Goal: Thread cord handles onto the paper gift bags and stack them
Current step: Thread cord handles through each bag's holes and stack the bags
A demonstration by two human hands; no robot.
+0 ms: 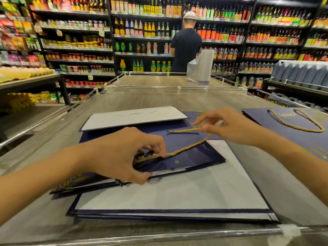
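One gold cord — pinched by left hand, right hand; one corded bag.

A flat navy paper bag lies under two bare hands on a wooden table. The left hand pinches one end of a gold cord against the bag. The right hand pinches the other end, and the cord curves between them. Right of the right hand lies a second bag with a cord handle. Beyond the hands, a person faces bottle shelves.

L hand & R hand bare; both forearms bare too.
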